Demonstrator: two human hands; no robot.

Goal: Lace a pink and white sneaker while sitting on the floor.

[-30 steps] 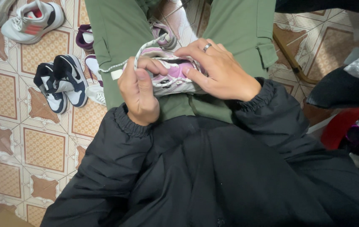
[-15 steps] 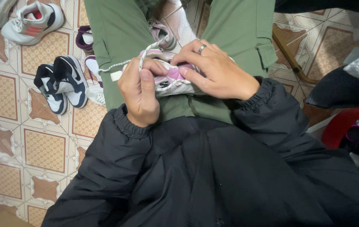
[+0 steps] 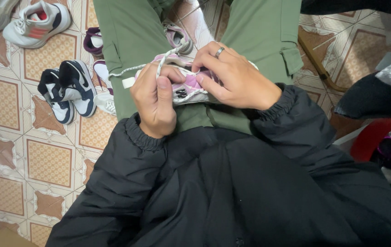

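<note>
On the lap, a small pink-and-white shoe (image 3: 191, 87) is being laced.
It is steadied by the right hand (image 3: 236, 80) closed over its top, while a white lace (image 3: 159, 66) is pinched in the left hand (image 3: 156, 100); left of the shoe, a navy-and-white pair (image 3: 67, 89) lies on the tiled floor (image 3: 3, 137).

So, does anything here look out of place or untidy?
Mostly the floor: several shoes lie scattered, unpaired, on the patterned tiles, among them a white sneaker and a navy-and-white pair. A white lace hangs loose from the pink sneaker that both hands hold. No damage shows.
</note>
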